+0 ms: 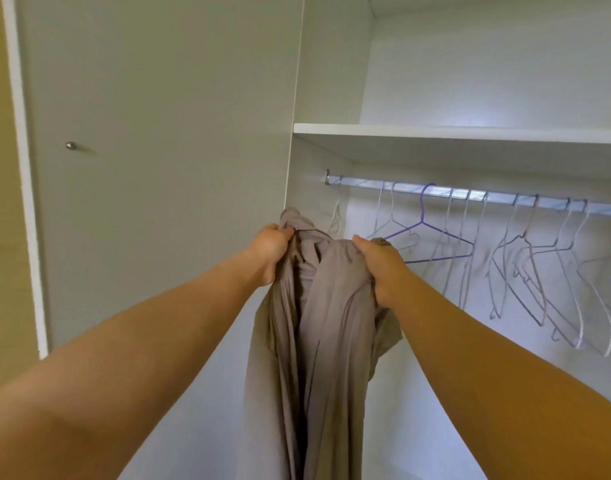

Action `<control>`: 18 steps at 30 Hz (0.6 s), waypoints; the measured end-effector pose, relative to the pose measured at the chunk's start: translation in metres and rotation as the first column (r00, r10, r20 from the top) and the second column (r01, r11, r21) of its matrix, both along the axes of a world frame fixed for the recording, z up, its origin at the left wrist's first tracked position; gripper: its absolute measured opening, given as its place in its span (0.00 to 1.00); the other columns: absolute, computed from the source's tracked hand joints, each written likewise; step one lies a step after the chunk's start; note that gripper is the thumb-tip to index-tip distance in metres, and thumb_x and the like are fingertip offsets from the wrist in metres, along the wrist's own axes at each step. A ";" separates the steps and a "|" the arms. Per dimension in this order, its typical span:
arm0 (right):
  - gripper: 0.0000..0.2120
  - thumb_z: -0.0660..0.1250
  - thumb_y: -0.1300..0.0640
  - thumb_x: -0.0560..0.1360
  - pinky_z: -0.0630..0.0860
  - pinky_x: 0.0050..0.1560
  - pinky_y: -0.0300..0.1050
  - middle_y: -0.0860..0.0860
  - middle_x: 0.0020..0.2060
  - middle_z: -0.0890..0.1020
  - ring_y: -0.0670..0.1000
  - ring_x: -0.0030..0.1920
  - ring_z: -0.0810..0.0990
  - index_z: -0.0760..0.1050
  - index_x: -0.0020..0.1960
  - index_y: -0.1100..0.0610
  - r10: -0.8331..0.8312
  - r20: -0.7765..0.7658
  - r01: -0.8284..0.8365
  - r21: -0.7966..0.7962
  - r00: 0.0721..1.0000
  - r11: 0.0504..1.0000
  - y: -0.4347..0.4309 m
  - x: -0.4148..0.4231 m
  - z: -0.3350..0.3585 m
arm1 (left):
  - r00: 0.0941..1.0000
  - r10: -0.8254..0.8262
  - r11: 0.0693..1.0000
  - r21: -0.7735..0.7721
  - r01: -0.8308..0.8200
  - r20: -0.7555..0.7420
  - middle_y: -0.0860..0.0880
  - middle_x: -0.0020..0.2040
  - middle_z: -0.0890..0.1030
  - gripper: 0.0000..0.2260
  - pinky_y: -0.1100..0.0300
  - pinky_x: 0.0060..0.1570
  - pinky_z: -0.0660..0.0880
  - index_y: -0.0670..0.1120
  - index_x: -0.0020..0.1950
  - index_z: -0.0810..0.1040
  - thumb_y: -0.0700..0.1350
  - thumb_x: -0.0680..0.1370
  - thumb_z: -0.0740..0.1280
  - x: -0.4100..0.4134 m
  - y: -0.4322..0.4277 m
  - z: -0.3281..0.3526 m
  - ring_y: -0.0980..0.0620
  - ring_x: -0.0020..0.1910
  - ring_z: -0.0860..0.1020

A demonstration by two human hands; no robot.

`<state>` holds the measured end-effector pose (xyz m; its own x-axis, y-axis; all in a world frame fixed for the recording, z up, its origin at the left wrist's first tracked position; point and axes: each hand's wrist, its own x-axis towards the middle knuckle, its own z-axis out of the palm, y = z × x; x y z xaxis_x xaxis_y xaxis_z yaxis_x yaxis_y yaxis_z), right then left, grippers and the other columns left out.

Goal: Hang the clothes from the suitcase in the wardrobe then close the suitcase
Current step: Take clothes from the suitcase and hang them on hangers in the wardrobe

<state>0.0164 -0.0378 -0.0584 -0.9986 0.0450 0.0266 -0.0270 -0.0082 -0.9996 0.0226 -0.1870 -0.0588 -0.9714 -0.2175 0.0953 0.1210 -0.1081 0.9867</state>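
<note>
A long taupe garment (318, 341) hangs bunched from both my hands in front of the open wardrobe. My left hand (271, 252) grips its top left edge. My right hand (380, 268) grips the top right part, fingers curled into the cloth. Both hands are just below and left of the metal rail (470, 194), which carries several empty wire hangers, among them a purple hanger (423, 223) right behind my right hand. The suitcase is out of view.
A white shelf (470, 131) runs above the rail. The wardrobe door (158, 168) stands open at the left with a small metal knob (71, 145). White hangers (539, 271) fill the rail toward the right.
</note>
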 end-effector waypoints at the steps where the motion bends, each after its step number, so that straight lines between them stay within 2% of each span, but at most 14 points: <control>1: 0.12 0.65 0.54 0.77 0.70 0.52 0.46 0.57 0.57 0.75 0.57 0.53 0.74 0.72 0.57 0.59 -0.040 -0.014 0.040 0.066 0.999 0.997 0.005 -0.009 0.001 | 0.999 0.036 0.999 -0.022 -0.036 -0.008 0.39 0.63 0.73 0.14 0.55 0.54 0.72 0.38 0.67 0.67 0.43 0.83 0.55 -0.010 -0.004 0.002 0.41 0.61 0.74; 4: 0.25 0.67 0.55 0.75 0.69 0.58 0.48 0.59 0.65 0.72 0.59 0.64 0.71 0.67 0.68 0.63 -0.088 -0.024 0.091 0.256 0.996 0.962 0.012 -0.035 0.004 | 0.995 0.083 0.991 -0.099 -0.088 -0.048 0.38 0.65 0.72 0.16 0.55 0.57 0.71 0.38 0.68 0.65 0.43 0.83 0.54 -0.042 -0.013 0.009 0.41 0.63 0.72; 6: 0.29 0.68 0.55 0.75 0.69 0.63 0.49 0.59 0.69 0.69 0.59 0.67 0.69 0.63 0.72 0.61 -0.032 0.028 0.018 0.425 0.999 0.905 0.012 -0.052 0.004 | 0.992 0.102 0.987 -0.121 -0.110 -0.068 0.38 0.65 0.72 0.16 0.54 0.58 0.70 0.38 0.68 0.65 0.43 0.83 0.54 -0.063 -0.018 0.015 0.41 0.63 0.72; 8: 0.29 0.68 0.55 0.75 0.68 0.66 0.51 0.59 0.70 0.67 0.60 0.68 0.68 0.62 0.73 0.59 0.043 0.106 -0.095 0.558 0.993 0.824 0.010 -0.064 0.005 | 0.991 0.112 0.980 -0.158 -0.122 -0.073 0.38 0.65 0.72 0.16 0.54 0.59 0.70 0.38 0.68 0.66 0.43 0.83 0.53 -0.081 -0.021 0.018 0.41 0.63 0.72; 11: 0.28 0.68 0.57 0.75 0.71 0.62 0.51 0.58 0.69 0.69 0.60 0.66 0.70 0.64 0.72 0.58 0.064 0.176 -0.159 0.603 0.982 0.782 -0.002 -0.085 -0.002 | 0.993 0.090 0.977 -0.187 -0.102 -0.070 0.38 0.64 0.72 0.15 0.54 0.60 0.71 0.37 0.66 0.67 0.43 0.83 0.53 -0.107 -0.023 0.017 0.42 0.59 0.73; 14: 0.26 0.68 0.55 0.75 0.72 0.61 0.52 0.59 0.66 0.72 0.59 0.64 0.73 0.65 0.70 0.60 0.047 0.228 -0.178 0.598 0.973 0.782 -0.011 -0.102 -0.011 | 0.993 0.081 0.985 -0.142 -0.093 -0.089 0.39 0.63 0.73 0.15 0.57 0.53 0.70 0.37 0.67 0.67 0.43 0.83 0.53 -0.124 -0.024 0.015 0.45 0.54 0.73; 16: 0.21 0.66 0.55 0.76 0.75 0.54 0.44 0.58 0.61 0.75 0.56 0.57 0.77 0.69 0.65 0.62 0.054 0.237 -0.192 0.613 0.970 0.767 -0.015 -0.111 -0.013 | 0.994 0.070 0.994 -0.082 -0.077 -0.081 0.39 0.61 0.74 0.15 0.58 0.51 0.70 0.38 0.66 0.68 0.43 0.83 0.54 -0.132 -0.025 0.015 0.45 0.51 0.73; 18: 0.12 0.62 0.57 0.78 0.73 0.32 0.31 0.56 0.50 0.78 0.49 0.40 0.79 0.73 0.58 0.63 0.060 0.212 -0.173 0.572 0.976 0.802 -0.022 -0.121 -0.009 | 0.999 0.042 0.999 0.024 -0.042 -0.020 0.42 0.51 0.76 0.15 0.56 0.47 0.73 0.39 0.66 0.69 0.45 0.83 0.55 -0.137 -0.026 0.016 0.46 0.46 0.75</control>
